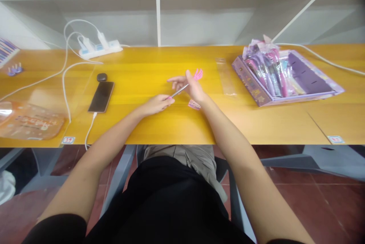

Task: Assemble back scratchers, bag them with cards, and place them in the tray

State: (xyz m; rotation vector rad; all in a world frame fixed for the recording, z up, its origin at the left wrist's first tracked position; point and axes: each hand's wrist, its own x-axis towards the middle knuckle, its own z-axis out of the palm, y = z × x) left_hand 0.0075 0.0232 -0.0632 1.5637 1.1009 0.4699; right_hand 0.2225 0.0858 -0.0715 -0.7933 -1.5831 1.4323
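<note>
A back scratcher with a thin metal rod (180, 90) and a pink hand-shaped head (198, 74) slants up to the right over the table. My left hand (159, 104) is closed around its lower end, where a bit of pink shows. My right hand (191, 87) is at the upper rod, fingers stretched leftward and thumb raised. Part of the rod is hidden behind that thumb; I cannot tell how firmly they touch. Below the right wrist lies a small pink card (194, 104). An empty clear wrapper (226, 76) rests to the right.
A purple box (265, 99) of wrapped back scratchers stands on the right of the yellow table (137, 130). Leftward lie a plugged-in phone (101, 97), a dark earbud case (102, 77), an orange pouch (31, 120), and a power strip (101, 49) with white cables.
</note>
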